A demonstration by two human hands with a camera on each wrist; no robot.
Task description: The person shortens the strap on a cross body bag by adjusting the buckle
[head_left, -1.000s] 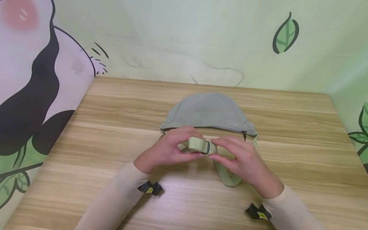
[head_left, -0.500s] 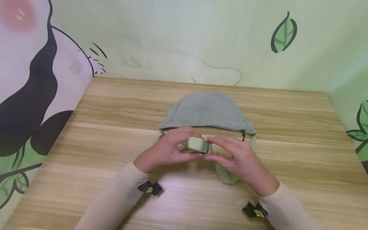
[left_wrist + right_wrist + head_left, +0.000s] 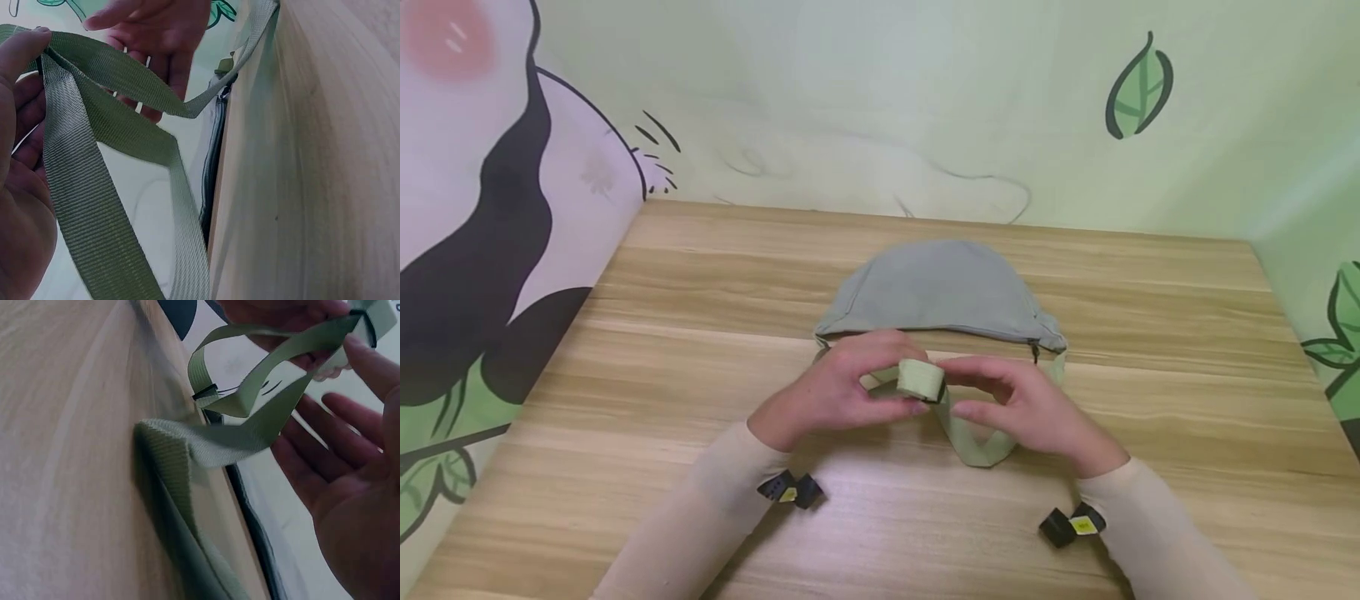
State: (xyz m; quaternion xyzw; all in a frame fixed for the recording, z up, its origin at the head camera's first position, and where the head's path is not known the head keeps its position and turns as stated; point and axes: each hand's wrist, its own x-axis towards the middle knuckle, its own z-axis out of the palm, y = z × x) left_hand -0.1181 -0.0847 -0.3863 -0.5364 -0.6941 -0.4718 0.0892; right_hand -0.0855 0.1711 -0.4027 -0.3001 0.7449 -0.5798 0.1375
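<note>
A grey waist bag (image 3: pixel 940 287) lies on the table with its green webbing strap (image 3: pixel 94 162) running toward me. My left hand (image 3: pixel 838 379) pinches the strap between thumb and fingers, beside a dark slider buckle (image 3: pixel 369 328). A short loop of the webbing (image 3: pixel 920 380) stands up from that grip. Close to the buckle is my right hand (image 3: pixel 1026 404), its index fingertip right at the loop and its thumb apart from it. In the left wrist view the right fingers (image 3: pixel 178 72) extend loosely behind the strap. Below the hands the strap hangs in a bend.
A second dark slider (image 3: pixel 205 392) sits on the strap nearer the bag. The bag's zipper (image 3: pixel 253 528) faces me, with a dark pull (image 3: pixel 1035 353) at its right end. Behind the wooden table (image 3: pixel 737 267) rises a painted wall (image 3: pixel 820 100).
My right thumb and fingers have spread and come off the strap end by the buckle. The standing loop has turned slightly toward me, and the hanging bend has shifted left. The left hand stays put.
</note>
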